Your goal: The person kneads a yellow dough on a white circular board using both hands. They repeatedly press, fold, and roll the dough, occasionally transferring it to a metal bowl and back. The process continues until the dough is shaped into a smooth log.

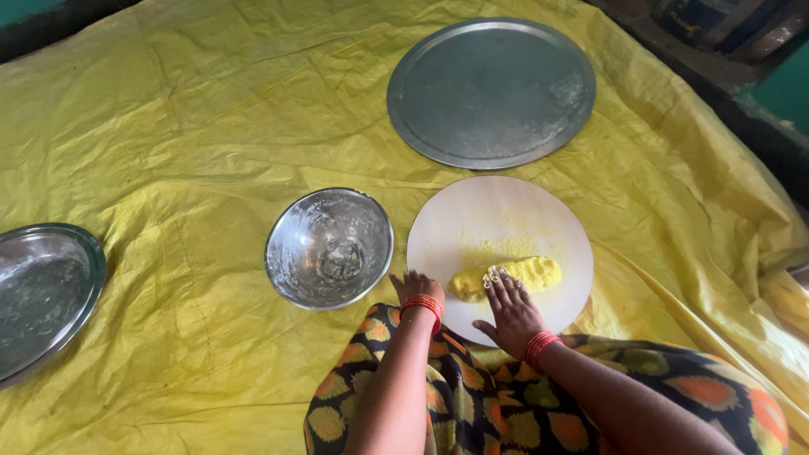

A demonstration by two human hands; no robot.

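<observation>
A log of yellow dough [516, 275] lies on a round pale board [506, 215] in front of me. My right hand [508, 310] rests flat with fingers spread, fingertips on the near side of the dough. My left hand [415, 288] sits at the board's left edge, fingers bent down, close to the left end of the dough; whether it touches the dough is hidden. Both wrists wear red bangles. Yellow crumbs dust the board above the dough.
A steel bowl [329, 246] stands left of the board. A large round steel plate [491, 91] lies beyond it. Another steel plate [42, 295] sits at the far left. All rest on a wrinkled yellow sheet [168, 152]. Patterned cloth [522, 413] covers my lap.
</observation>
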